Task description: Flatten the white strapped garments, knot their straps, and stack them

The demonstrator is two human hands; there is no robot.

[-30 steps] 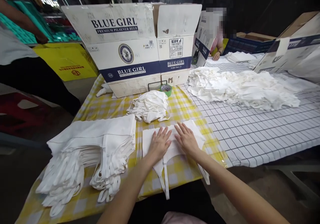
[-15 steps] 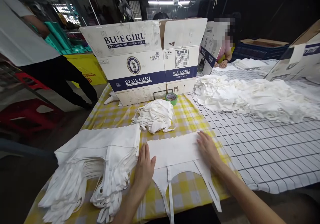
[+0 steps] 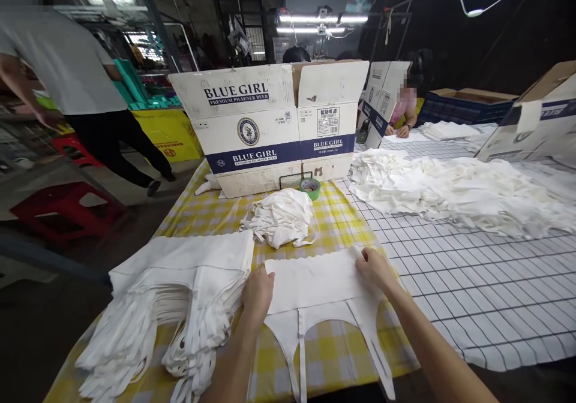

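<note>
A white strapped garment [image 3: 315, 283], like a camisole top, lies spread on the yellow checked tablecloth [image 3: 333, 355], its straps hanging toward me. My left hand [image 3: 258, 295] is closed on its left edge, fingers curled beneath. At the upper right corner, my right hand [image 3: 374, 268] grips the opposite edge with bent fingers. Just left of my left hand rests a thick stack of similar white garments [image 3: 180, 253], straps bunched toward the near edge. A loose heap of white straps [image 3: 281, 214] sits beyond the garment.
A Blue Girl carton [image 3: 265, 133] stands behind, with a roll of green tape [image 3: 310, 188] before it. White fabric pieces [image 3: 450, 187] are heaped on the grid-patterned cloth [image 3: 450, 271]. One person [image 3: 85, 61] walks at left; another [image 3: 405, 109] sits at far right. Red stools [image 3: 63, 211] stand left.
Both hands went from lying flat with fingers extended to gripping the garment's side edges. The view tilted up slightly, and the person at left moved.
</note>
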